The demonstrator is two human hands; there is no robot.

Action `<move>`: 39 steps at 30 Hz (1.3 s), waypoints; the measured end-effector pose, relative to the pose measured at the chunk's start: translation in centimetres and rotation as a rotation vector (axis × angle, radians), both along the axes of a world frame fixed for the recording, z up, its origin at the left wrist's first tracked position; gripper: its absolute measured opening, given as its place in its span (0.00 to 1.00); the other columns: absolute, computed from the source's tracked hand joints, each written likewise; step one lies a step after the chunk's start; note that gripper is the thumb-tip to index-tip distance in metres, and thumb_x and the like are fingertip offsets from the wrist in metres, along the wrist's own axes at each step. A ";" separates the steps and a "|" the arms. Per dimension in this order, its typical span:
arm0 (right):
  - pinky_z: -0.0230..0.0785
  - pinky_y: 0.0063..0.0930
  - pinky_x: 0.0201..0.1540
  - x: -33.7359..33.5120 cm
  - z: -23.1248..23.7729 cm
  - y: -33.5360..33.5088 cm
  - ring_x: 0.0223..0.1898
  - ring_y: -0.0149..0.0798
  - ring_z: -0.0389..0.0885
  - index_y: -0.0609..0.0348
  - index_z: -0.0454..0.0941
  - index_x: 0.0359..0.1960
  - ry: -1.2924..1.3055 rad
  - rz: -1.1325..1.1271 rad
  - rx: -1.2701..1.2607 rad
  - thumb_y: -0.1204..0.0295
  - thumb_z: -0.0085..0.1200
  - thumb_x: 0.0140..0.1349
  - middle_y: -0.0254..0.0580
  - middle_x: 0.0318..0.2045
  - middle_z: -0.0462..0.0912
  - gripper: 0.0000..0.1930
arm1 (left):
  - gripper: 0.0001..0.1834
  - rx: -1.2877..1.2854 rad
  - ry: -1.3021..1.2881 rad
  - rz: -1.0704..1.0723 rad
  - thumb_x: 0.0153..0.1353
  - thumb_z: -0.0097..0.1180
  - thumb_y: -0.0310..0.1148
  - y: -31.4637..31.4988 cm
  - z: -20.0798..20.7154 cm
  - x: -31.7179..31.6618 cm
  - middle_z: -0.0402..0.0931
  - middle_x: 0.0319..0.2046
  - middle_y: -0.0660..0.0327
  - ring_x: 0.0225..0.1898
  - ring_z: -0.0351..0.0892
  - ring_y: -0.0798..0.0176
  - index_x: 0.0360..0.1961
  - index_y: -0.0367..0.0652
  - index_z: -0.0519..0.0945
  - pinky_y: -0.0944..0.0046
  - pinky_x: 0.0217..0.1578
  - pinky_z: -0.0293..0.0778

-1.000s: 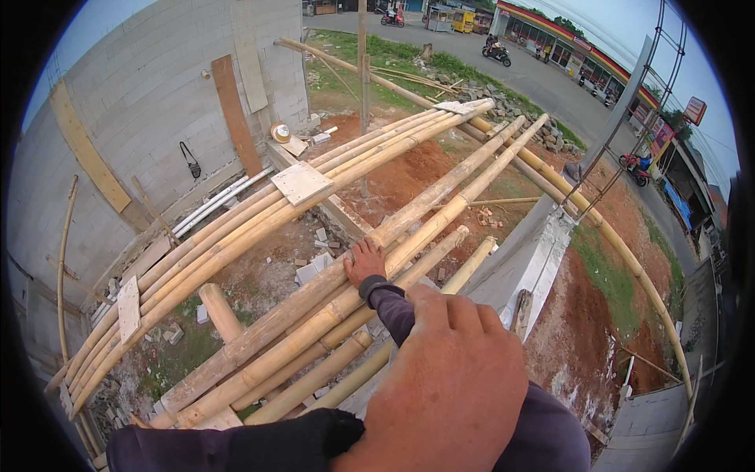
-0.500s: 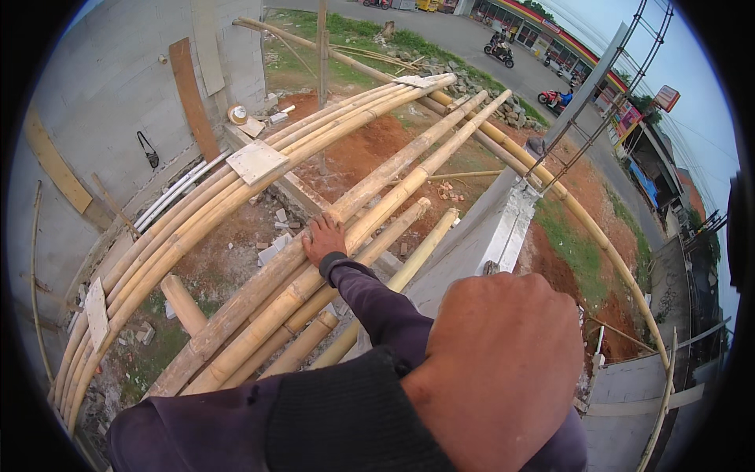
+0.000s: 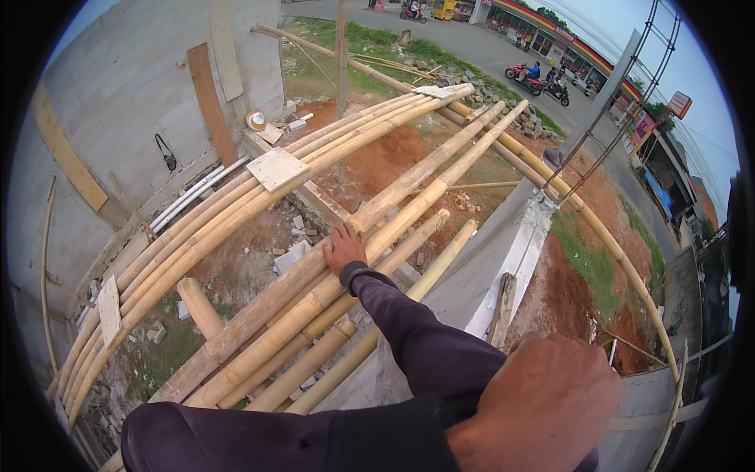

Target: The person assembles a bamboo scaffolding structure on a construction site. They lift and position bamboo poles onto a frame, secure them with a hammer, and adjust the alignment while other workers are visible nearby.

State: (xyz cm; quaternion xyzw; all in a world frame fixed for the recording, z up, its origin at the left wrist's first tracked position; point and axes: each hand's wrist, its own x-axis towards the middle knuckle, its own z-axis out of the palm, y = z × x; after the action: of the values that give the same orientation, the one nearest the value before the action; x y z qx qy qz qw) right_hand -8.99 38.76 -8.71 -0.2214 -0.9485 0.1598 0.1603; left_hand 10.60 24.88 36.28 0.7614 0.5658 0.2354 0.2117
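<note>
My right hand (image 3: 344,248) reaches out in a dark purple sleeve and lies on top of a thick bamboo pole (image 3: 409,177), fingers wrapped over it. That pole belongs to a bundle of several long bamboo poles (image 3: 259,330) that slant from lower left to upper right over a building site. My left hand (image 3: 543,409) is very close to the camera at the lower right. It shows only its back, over my right upper arm, with the fingers curled out of sight. Its dark sleeve crosses the bottom of the view.
A second bamboo bundle (image 3: 197,236) carrying a square board (image 3: 275,167) runs along a grey block wall (image 3: 118,118). A grey concrete wall top (image 3: 511,244) lies below my arm. Red earth and rubble lie far below. A road with motorbikes (image 3: 539,79) runs at the top.
My right hand has stayed on the same bamboo pole. My left hand has slid further right and lower in the view, and the view has turned slightly.
</note>
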 end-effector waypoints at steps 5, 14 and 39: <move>0.50 0.55 0.70 0.7 0.1 -0.1 0.69 0.46 0.61 0.58 0.74 0.56 0.082 0.017 0.079 0.59 0.49 0.67 0.44 0.58 0.74 0.21 | 0.11 -0.324 0.559 0.280 0.55 0.59 0.31 -0.1 1.6 0.6 0.80 0.35 0.55 0.41 0.80 0.56 0.39 0.42 0.83 0.55 0.43 0.73; 0.46 0.60 0.71 1.1 1.4 0.3 0.74 0.45 0.55 0.54 0.72 0.60 -0.055 0.029 -0.067 0.54 0.46 0.68 0.42 0.67 0.67 0.25 | 0.20 -0.037 1.024 0.773 0.55 0.61 0.32 -5.7 1.6 -2.2 0.80 0.37 0.64 0.42 0.79 0.61 0.51 0.48 0.80 0.52 0.46 0.75; 0.44 0.60 0.71 0.7 0.8 0.2 0.73 0.45 0.56 0.57 0.70 0.62 -0.028 0.012 -0.070 0.56 0.46 0.68 0.43 0.66 0.68 0.25 | 0.83 -0.868 0.241 1.513 0.17 0.87 0.44 -39.2 -40.6 -20.5 0.47 0.74 0.44 0.75 0.45 0.34 0.76 0.50 0.45 0.26 0.67 0.50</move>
State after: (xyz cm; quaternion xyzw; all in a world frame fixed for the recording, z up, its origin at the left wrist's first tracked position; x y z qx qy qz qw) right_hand -8.27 38.94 -7.88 -0.2235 -0.9458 0.1908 0.1383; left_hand -9.93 -14.32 -4.27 0.0545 0.9765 -0.0053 0.2084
